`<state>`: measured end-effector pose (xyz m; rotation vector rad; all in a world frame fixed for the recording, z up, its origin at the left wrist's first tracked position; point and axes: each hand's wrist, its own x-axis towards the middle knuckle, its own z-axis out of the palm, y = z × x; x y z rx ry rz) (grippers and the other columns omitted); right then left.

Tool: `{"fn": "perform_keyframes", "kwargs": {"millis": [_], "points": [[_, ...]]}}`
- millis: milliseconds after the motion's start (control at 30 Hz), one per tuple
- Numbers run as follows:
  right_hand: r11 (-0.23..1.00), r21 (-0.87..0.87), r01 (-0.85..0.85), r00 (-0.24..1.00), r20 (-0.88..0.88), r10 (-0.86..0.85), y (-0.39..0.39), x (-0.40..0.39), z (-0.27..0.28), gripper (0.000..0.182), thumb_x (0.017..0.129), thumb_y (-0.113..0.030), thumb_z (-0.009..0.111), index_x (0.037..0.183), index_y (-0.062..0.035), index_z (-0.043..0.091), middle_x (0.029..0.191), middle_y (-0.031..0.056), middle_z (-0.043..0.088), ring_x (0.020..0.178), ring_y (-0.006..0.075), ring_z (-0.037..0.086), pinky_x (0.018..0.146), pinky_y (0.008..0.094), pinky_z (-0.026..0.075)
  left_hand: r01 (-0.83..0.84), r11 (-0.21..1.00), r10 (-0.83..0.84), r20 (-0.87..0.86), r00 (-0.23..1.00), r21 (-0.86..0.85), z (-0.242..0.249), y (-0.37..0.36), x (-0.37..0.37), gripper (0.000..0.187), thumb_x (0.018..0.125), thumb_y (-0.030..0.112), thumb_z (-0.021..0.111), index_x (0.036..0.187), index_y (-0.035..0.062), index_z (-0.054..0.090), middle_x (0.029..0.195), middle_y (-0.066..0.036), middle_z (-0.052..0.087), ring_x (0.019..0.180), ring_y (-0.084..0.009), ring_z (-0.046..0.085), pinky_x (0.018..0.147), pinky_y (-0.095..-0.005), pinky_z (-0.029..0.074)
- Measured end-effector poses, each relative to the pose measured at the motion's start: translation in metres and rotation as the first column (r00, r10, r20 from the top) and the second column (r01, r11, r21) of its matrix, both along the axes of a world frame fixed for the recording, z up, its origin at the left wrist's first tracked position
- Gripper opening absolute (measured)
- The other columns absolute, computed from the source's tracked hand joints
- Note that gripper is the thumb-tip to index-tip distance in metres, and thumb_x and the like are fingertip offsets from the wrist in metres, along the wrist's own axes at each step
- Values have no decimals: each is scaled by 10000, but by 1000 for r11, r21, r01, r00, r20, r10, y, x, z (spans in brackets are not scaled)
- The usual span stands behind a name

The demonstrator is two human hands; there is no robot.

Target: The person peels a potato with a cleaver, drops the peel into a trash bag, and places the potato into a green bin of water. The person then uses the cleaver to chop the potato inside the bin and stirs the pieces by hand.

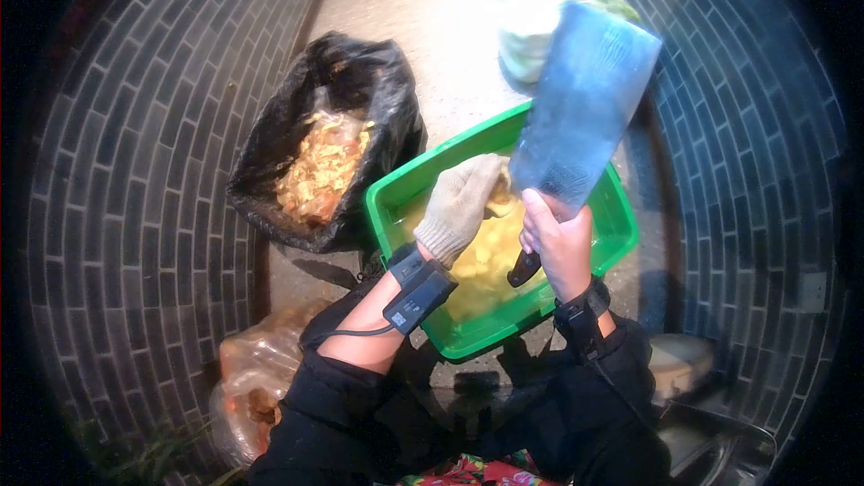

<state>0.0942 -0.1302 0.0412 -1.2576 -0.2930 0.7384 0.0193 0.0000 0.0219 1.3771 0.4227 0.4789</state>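
Note:
My right hand (pixel 565 247) grips a large cleaver (pixel 589 94) by its dark handle, the broad blade raised and pointing away from me. Close beside the blade, my left hand (pixel 457 207), in a pale knitted glove, is closed around a yellowish piece (pixel 500 200) that its fingers partly hide. Both hands are over a green basin (pixel 477 339). Inside the basin, many pale yellow chunks (pixel 481 270) lie in cloudy liquid.
A box lined with a black plastic bag (pixel 396 81) holds yellow-brown peelings (pixel 322 166) at the left. Clear plastic bags (pixel 256 369) sit at lower left. A whitish bag (pixel 529 31) stands beyond the basin. Grey brick walls (pixel 171 171) flank both sides.

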Motion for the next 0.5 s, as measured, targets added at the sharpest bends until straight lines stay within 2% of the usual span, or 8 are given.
{"fn": "perform_keyframes", "kwargs": {"millis": [100, 400, 467, 500], "points": [[1000, -6, -7, 1000, -12, 7, 0, 1, 1, 169, 910, -111, 622, 795, -7, 554, 589, -25, 473, 446, 62, 421, 414, 228, 348, 19, 999, -18, 36, 999, -29, -6, 3, 1, 275, 1002, 245, 475, 979, 21, 635, 806, 21, 580, 703, -45, 506, 616, -195, 419], [998, 25, -52, 998, -37, 53, -4, 5, 0, 180, 913, -109, 617, 780, -10, 546, 584, -26, 464, 434, 63, 410, 406, 228, 346, 92, 995, -92, -2, 996, -40, -2, 5, 0, 293, 1006, 272, 465, 934, 36, 622, 790, 25, 563, 713, -46, 493, 634, -199, 414], [997, 33, -63, 997, -41, 64, -5, 7, -3, 173, 913, -111, 618, 790, -10, 549, 584, -27, 466, 435, 60, 412, 406, 226, 344, 127, 989, -128, 9, 992, 71, -6, 8, 0, 300, 1006, 285, 466, 923, 41, 619, 782, 26, 559, 698, -48, 488, 633, -202, 413], [997, 41, -73, 996, -44, 75, -6, 7, -4, 166, 912, -112, 620, 800, -10, 553, 585, -27, 469, 436, 58, 414, 405, 224, 343, 127, 989, -128, 10, 992, 71, -1, 6, 0, 300, 1006, 285, 466, 923, 41, 619, 782, 26, 559, 698, -48, 488, 633, -202, 413]]}}
